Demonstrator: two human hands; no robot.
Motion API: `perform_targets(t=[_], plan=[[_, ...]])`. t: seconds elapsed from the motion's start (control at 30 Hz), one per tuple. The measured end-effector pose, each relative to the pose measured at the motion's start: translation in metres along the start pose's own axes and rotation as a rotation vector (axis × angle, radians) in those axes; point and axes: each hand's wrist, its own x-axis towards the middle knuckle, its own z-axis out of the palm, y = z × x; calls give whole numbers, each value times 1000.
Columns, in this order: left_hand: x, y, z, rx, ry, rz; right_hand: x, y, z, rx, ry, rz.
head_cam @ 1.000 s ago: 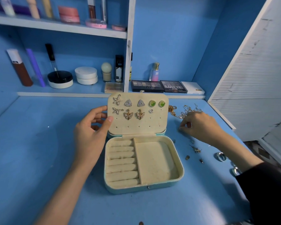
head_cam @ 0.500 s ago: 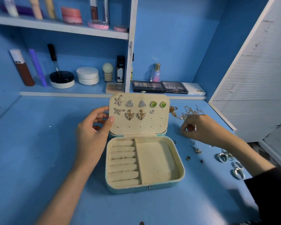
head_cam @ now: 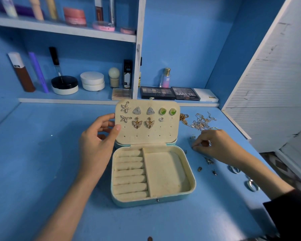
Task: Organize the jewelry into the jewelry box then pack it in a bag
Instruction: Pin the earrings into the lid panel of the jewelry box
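Pale turquoise, cream-lined jewelry box (head_cam: pixel 137 203): open at frame centre on the blue desk (head_cam: pixel 42 171). Its raised cream velvet earring panel (head_cam: pixel 146 136) carries nine pieces in two rows, and the lower holes are bare. The padded ring rolls (head_cam: pixel 130 173) and the flat compartment (head_cam: pixel 165 173) hold nothing.

Left hand (head_cam: pixel 97 141): grips the panel's left edge, thumb on the face, fingers behind.

Right hand (head_cam: pixel 215 145): just right of the box, thumb and forefinger drawn together at the desk surface. Whether a piece is actually pinched, cannot tell. Small loose pieces (head_cam: pixel 199 169) lie nearby.

Tangled gold and silver chains (head_cam: pixel 201 121) lie at upper right, silver rings (head_cam: pixel 251 185) at lower right.

Judgement: the step is lifting a small earring, probably the mate of the lone small silver stud (head_cam: pixel 161 119). Pinch it by the ornament with the post free. Brace the panel from behind and push the post into the hole beside the single. Tiny backs may roll, so lift straight up.
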Motion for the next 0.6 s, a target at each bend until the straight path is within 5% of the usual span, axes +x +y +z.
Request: perform_targets(t=[0.6], plan=[[0,2,0,-8,1,-5,0,-11,-6,-186,-85,67]])
